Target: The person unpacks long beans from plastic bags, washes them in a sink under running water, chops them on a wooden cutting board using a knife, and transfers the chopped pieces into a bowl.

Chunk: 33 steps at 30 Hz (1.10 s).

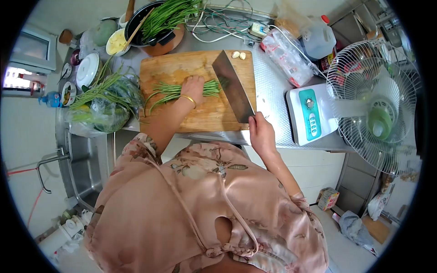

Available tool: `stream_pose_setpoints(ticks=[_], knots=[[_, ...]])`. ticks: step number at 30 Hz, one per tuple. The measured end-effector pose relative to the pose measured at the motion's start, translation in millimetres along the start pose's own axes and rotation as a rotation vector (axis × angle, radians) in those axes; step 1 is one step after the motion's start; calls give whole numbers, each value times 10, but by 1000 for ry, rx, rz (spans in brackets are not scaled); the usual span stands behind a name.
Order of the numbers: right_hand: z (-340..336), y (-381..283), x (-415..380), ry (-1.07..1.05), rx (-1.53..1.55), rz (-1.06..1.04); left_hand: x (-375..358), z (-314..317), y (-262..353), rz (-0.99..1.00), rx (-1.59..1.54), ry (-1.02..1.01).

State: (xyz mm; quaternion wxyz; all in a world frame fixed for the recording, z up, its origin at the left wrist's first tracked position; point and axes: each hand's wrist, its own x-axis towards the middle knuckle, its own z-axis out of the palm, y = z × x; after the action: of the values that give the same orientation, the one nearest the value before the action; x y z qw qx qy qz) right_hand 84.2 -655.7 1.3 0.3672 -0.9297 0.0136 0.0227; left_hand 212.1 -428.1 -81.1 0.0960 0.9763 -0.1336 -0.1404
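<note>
My left hand (193, 89) is closed over a bundle of long green beans (168, 90) lying across the wooden cutting board (191, 120). Bean ends stick out on both sides of the hand. In my right hand (261, 132) is the handle of a wide cleaver (232, 86). Its blade slants over the right part of the board, close to the right ends of the beans. Garlic cloves (238, 55) sit near the board's top right corner.
Behind the board stands a black pot (136, 22) heaped with green beans, beside a bowl of yellow pieces (117, 42). Bagged vegetables (109, 107) lie left, above a sink (86, 168). A fan (373, 109) and a white-and-teal appliance (310, 113) stand right.
</note>
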Motion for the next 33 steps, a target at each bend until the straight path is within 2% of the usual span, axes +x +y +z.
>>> stream_pose_setpoints(ticks=[1,5,8,11,15,17,19,22,24,28,29,33], knots=[[52,-58,53,11,-57,-59,-36,53,-25,10,37,41],[178,-263,197,-96,-156,-57,-154,288,-63,35,166,161],[287,-307,289,-257,-318,79,-167,490,-50,47,226,262],[244,-434,381,-329,-347,90,-142,525,-85,80,196,311],[383,-388,597,-268,-379,-23,-144,475,-85,96,152,330],[669,-203,643,-257,-454,-41,-141,464,-98,102,137,279],[796,-300,666,-250,-535,-20,-142,448,-94,100,140,246],[846,-325,687,-188,-470,-70,-167,458,-91,77,149,250],[826,-270,653,-97,-386,-83,-125,473,-90,52,121,300],[578,-412,490,-43,-319,-13,-201,279,-88,3,44,238],[476,-487,435,-20,-273,-80,-245,196,-95,-1,47,256],[254,-753,248,-114,-326,-28,-333,205,-178,42,49,282]])
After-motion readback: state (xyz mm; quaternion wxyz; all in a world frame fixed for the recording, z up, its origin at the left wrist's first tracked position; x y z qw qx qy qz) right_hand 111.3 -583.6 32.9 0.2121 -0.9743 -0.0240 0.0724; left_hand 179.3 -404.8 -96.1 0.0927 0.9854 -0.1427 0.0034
